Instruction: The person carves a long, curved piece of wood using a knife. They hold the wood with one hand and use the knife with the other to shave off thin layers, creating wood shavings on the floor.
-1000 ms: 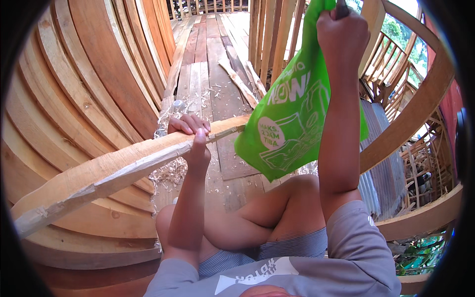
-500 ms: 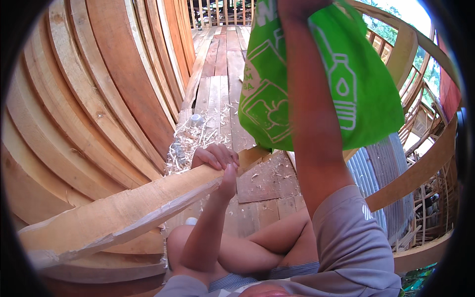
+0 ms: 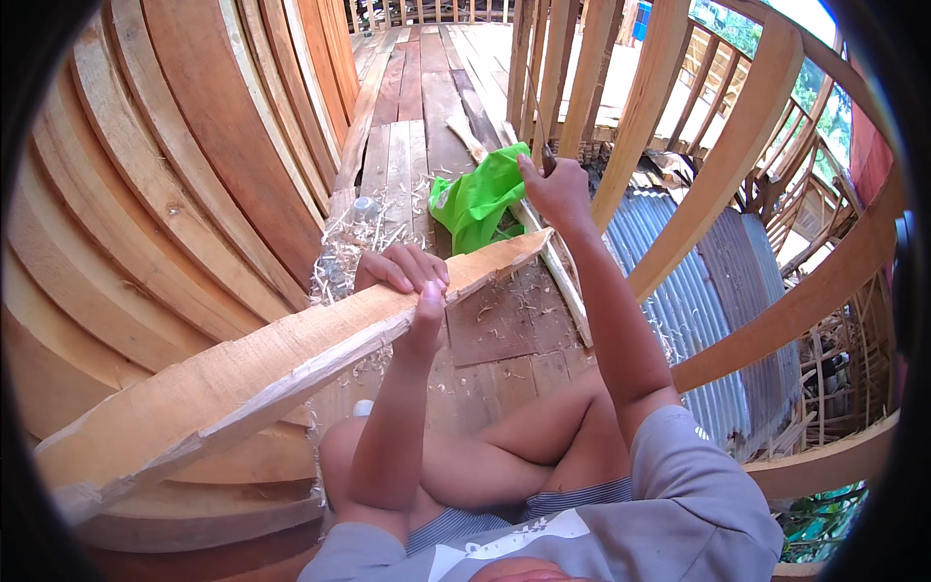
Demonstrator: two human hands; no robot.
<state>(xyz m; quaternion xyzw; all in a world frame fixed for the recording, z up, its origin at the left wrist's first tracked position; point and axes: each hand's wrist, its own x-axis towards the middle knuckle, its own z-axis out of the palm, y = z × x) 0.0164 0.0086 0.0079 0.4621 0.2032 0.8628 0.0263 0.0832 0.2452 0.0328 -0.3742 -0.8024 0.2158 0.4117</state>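
Observation:
A long pale wooden board [image 3: 291, 354] with a rough, hewn edge slants across from the lower left to the middle, its narrow end pointing away from me. My left hand [image 3: 407, 276] is closed over the board's upper edge, with the thumb on the near side. Beyond the board's tip, my right hand [image 3: 558, 194] is closed at the crumpled green fabric bag [image 3: 482, 199], whose edge meets my thumb. A short dark brown piece [image 3: 549, 160] sticks up from the same fist; I cannot tell what it is. The bag's lower part hangs down behind the board's tip.
Wood shavings [image 3: 339, 262] and a small clear container [image 3: 365, 208] lie on the plank floor [image 3: 412, 160]. Upright boards [image 3: 204, 126] line the left. At the right are wooden slats [image 3: 718, 170] and corrugated metal sheets [image 3: 669, 281]. A thin pole [image 3: 558, 272] lies beyond the board.
The green bag, spread wide and held high before, is now crumpled and low behind the board's tip. My right hand has come down with it. The left hand keeps its grip on the board.

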